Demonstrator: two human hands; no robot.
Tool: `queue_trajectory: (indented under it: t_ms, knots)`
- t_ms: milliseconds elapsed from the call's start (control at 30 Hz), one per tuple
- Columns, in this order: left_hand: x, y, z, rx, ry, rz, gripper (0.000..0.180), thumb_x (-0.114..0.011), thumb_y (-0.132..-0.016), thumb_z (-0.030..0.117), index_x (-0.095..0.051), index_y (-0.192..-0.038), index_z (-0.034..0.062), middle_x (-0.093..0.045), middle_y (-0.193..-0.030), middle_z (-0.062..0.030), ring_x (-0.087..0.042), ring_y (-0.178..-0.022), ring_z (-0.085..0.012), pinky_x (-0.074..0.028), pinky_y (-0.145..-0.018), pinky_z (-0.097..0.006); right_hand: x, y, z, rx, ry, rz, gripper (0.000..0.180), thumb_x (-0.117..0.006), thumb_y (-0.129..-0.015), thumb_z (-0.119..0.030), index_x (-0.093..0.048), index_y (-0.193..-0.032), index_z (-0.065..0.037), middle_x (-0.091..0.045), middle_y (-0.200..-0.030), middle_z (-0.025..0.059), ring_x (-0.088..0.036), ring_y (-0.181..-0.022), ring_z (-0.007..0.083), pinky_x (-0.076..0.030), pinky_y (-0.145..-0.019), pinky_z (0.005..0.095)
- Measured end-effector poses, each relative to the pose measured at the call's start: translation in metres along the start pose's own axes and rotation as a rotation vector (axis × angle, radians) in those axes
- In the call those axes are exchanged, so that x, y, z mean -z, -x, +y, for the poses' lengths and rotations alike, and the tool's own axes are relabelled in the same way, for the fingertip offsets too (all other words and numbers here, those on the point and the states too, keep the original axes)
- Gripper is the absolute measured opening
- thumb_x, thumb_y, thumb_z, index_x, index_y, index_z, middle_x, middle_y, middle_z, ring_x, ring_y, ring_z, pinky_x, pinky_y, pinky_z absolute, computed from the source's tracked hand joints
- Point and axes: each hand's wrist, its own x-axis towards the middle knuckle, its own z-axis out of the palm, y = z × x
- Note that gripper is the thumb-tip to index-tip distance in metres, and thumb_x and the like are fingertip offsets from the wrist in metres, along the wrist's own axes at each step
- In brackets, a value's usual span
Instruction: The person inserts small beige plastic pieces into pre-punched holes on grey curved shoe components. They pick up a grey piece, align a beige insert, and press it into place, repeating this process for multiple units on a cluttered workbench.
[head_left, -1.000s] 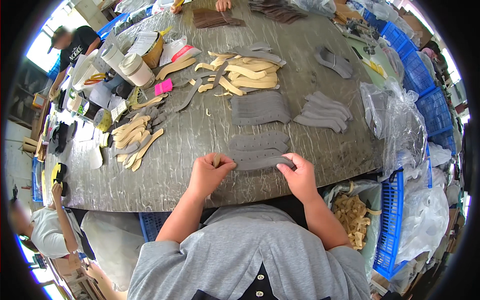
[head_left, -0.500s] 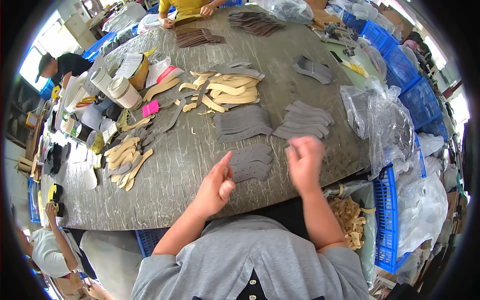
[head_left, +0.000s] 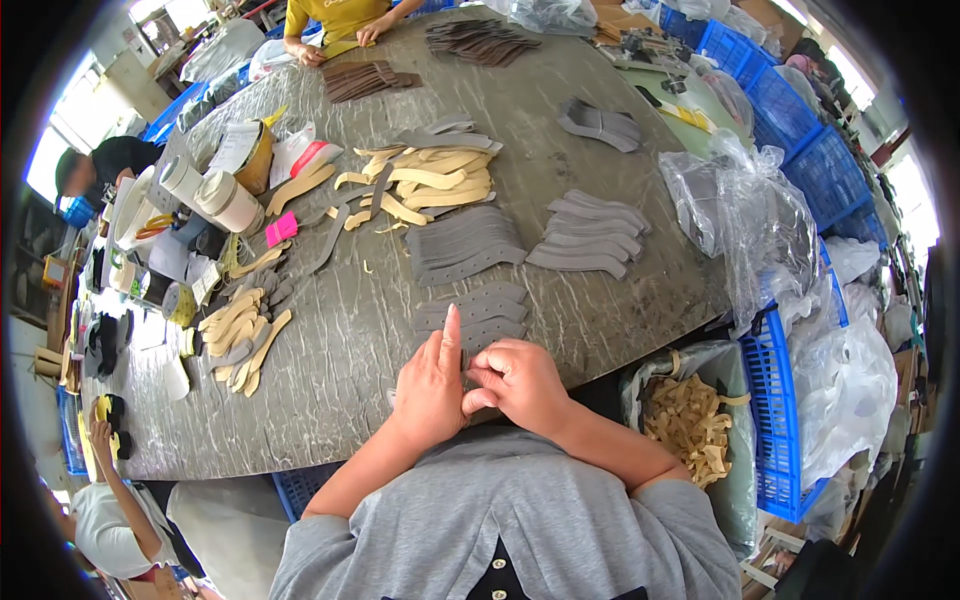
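Over the near table edge, my left hand [head_left: 430, 388] points its index finger forward, the other fingers curled and the thumb toward the right. My right hand [head_left: 520, 382] pinches thumb and fingers close against it. What lies between the two hands is hidden; a small grey bit shows beside the left palm. Just beyond them lie grey strips with punched holes [head_left: 480, 308], partly covered by my left fingertip. Behind these sits a larger fanned stack of grey strips [head_left: 465, 246], with another fan of grey strips [head_left: 590, 235] to its right.
Cream strips [head_left: 430, 182] are heaped farther back, and more cream pieces [head_left: 240, 325] lie left. Jars [head_left: 228, 202] and a pink item [head_left: 281, 229] crowd the table's left side. Scraps [head_left: 690, 425] fill a bag beside a blue crate [head_left: 775, 420] at right. A person in yellow [head_left: 340, 20] works opposite.
My right hand has come down and left, from above the table to my left hand. My left hand's index finger now stretches forward. The view has shifted slightly.
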Motion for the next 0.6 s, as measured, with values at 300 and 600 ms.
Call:
queue_trajectory:
  t_ms: [300, 600]
  knots:
    - [0.004, 0.000, -0.003, -0.047, 0.203, -0.114, 0.128, -0.051, -0.070, 0.082, 0.001, -0.154, -0.0001, -0.057, -0.105, -0.0198, -0.060, -0.088, -0.0389, -0.052, -0.075, -0.044, 0.000, 0.000, -0.001, -0.172, -0.308, -0.053, 0.005, -0.066, -0.080, -0.004, -0.065, -0.081, 0.001, -0.062, -0.072, 0.0092, -0.060, -0.065, 0.0188, -0.047, -0.060, 0.0319]
    - [0.014, -0.003, 0.000, 0.602, 1.225, -0.185, 0.047, -0.050, -0.103, 0.035, -0.053, -0.132, -0.0017, -0.059, -0.086, -0.0025, -0.057, -0.082, -0.0162, -0.050, -0.073, -0.035, -0.007, -0.003, 0.001, -0.220, -0.989, 0.087, 0.010, -0.049, -0.093, 0.001, -0.058, -0.093, -0.003, -0.060, -0.087, 0.0015, -0.055, -0.080, 0.0066, -0.046, -0.072, 0.0232]
